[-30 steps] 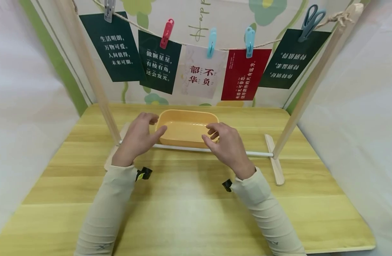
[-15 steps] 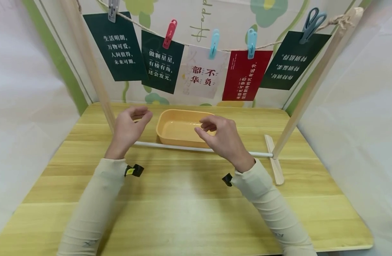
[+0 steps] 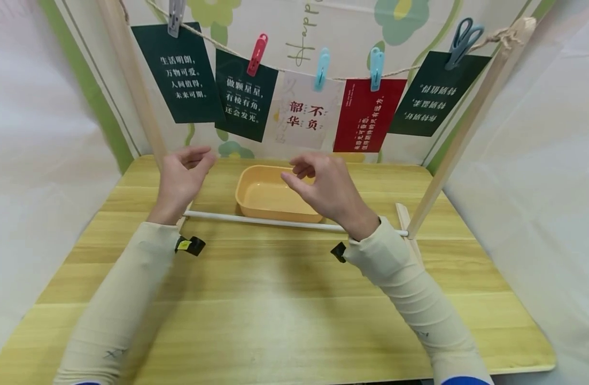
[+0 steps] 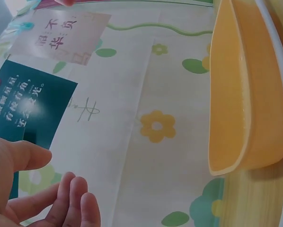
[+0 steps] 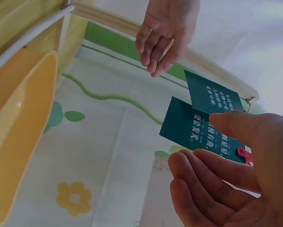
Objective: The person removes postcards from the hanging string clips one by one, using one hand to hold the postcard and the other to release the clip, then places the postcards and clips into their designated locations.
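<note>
Above the table my left hand (image 3: 181, 182) hovers near the left wooden post, its fingers loosely bent and holding nothing. My right hand (image 3: 330, 190) is over the right end of a yellow plastic tray (image 3: 275, 214), also holding nothing, and it hides that end. Cards hang on a twine above: a dark green card (image 3: 179, 107) nearest my left hand, another green card (image 3: 239, 120), a pale card (image 3: 299, 133), a red card (image 3: 369, 120) and a green card (image 3: 417, 120) at right. A red clothespin (image 3: 257, 54) and light blue clothespins (image 3: 322, 69) hold the middle ones.
A wooden stand with a right post (image 3: 455, 144) and a white crossbar (image 3: 261, 220) carries the twine. Grey (image 3: 176, 18) and grey-blue clothespins (image 3: 463, 43) grip the outer cards. Behind hangs a flowered cloth (image 4: 127, 94). The wooden table (image 3: 275, 299) spreads in front.
My left hand has moved left and up, away from the tray's left end. My right hand has risen and shifted slightly left over the tray. The cards stay hanging.
</note>
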Demonstrator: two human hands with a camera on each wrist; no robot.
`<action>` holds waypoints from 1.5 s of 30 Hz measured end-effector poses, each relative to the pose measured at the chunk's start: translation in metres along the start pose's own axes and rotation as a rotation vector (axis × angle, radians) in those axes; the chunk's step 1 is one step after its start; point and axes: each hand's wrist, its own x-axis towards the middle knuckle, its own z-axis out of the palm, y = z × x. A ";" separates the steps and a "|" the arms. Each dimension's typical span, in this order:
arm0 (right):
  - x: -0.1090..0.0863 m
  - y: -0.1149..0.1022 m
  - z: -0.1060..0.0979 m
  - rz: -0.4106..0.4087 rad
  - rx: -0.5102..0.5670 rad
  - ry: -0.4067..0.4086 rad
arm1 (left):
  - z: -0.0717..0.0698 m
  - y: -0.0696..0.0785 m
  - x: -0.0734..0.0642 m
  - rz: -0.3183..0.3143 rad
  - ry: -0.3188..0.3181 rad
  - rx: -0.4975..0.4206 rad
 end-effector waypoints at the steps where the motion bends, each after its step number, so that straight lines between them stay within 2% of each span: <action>1: 0.002 -0.002 -0.001 -0.004 -0.004 0.002 | -0.001 0.001 0.001 0.009 0.010 -0.017; 7: 0.015 -0.015 -0.010 -0.012 -0.035 0.006 | -0.002 0.008 0.009 0.024 0.055 -0.168; 10: 0.021 -0.021 -0.015 -0.027 -0.051 0.012 | -0.003 0.012 0.012 -0.008 0.070 -0.247; 20: 0.047 -0.048 -0.029 -0.065 -0.095 0.025 | -0.003 0.024 0.020 -0.104 0.076 -0.620; 24: 0.056 -0.058 -0.033 -0.103 -0.129 0.036 | -0.003 0.024 0.023 -0.119 0.118 -0.762; 28: 0.068 -0.069 -0.037 -0.127 -0.159 0.056 | -0.004 0.023 0.025 -0.115 0.155 -0.825; 38: 0.096 -0.095 -0.044 -0.111 -0.207 0.068 | -0.005 0.020 0.027 -0.087 0.200 -0.931; 45: 0.114 -0.107 -0.048 -0.099 -0.255 0.059 | -0.003 0.022 0.027 -0.077 0.225 -0.964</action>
